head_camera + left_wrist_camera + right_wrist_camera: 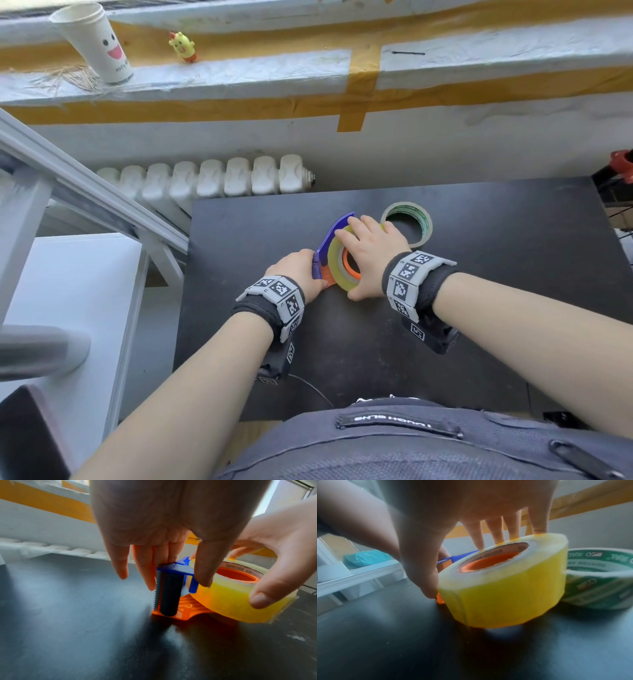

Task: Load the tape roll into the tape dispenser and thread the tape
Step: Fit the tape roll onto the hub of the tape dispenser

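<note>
The orange and blue tape dispenser (pixel 334 236) lies on its side on the black table (pixel 479 308). My left hand (pixel 298 270) pinches its blue head beside the dark roller (pixel 169 595) and the serrated blade. The yellow tape roll (pixel 337 270) sits over the dispenser's orange hub (pixel 236 576), slightly tilted. My right hand (pixel 370 253) grips the roll, thumb (pixel 426 585) on the near side and fingers over the far rim. In the right wrist view the yellow tape roll (pixel 505 595) hides most of the dispenser (pixel 453 559). No loose tape end shows clearly.
A second roll with green print (pixel 407 222) lies on the table just behind my right hand, close to the yellow one (pixel 599 588). A white radiator (pixel 212 178) stands beyond the table's far edge. On the sill stand a paper cup (pixel 99 41) and a small yellow toy (pixel 183 44).
</note>
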A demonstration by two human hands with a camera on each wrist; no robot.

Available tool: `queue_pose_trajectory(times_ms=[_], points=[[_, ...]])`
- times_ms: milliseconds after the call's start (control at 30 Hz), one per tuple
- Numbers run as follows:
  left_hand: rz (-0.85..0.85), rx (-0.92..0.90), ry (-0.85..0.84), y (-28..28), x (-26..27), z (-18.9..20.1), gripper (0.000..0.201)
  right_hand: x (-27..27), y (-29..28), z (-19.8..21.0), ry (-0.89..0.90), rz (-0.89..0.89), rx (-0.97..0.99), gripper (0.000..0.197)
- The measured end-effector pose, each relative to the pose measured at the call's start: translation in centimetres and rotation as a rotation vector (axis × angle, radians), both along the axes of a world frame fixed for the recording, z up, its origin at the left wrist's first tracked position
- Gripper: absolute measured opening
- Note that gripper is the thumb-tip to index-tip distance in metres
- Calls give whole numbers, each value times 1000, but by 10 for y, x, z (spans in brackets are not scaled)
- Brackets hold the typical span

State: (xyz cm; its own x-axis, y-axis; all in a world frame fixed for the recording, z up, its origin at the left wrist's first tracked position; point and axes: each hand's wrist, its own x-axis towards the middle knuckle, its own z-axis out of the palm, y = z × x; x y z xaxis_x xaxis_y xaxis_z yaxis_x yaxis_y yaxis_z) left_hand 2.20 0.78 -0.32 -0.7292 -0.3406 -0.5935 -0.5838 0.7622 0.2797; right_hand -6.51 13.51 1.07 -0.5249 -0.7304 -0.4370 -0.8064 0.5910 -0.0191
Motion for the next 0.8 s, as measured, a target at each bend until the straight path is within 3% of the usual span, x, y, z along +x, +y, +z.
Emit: queue_pose_trajectory(times_ms=[233, 467, 667, 767, 800], points=[[70, 41, -11, -12, 4, 0, 45, 7, -4, -4, -68, -24, -59, 102], [9, -12, -12, -9, 4, 1, 39, 10, 3, -16, -140, -65, -58, 108], [21, 5, -25, -15, 0, 2, 35, 14, 14, -4, -20, 34, -209, 80], [43, 15, 16, -20, -5, 10, 4, 16, 18, -3, -40, 106, -114, 68], [60, 17, 27, -22, -8, 12, 16, 15, 18, -3, -54, 95, -96, 62]])
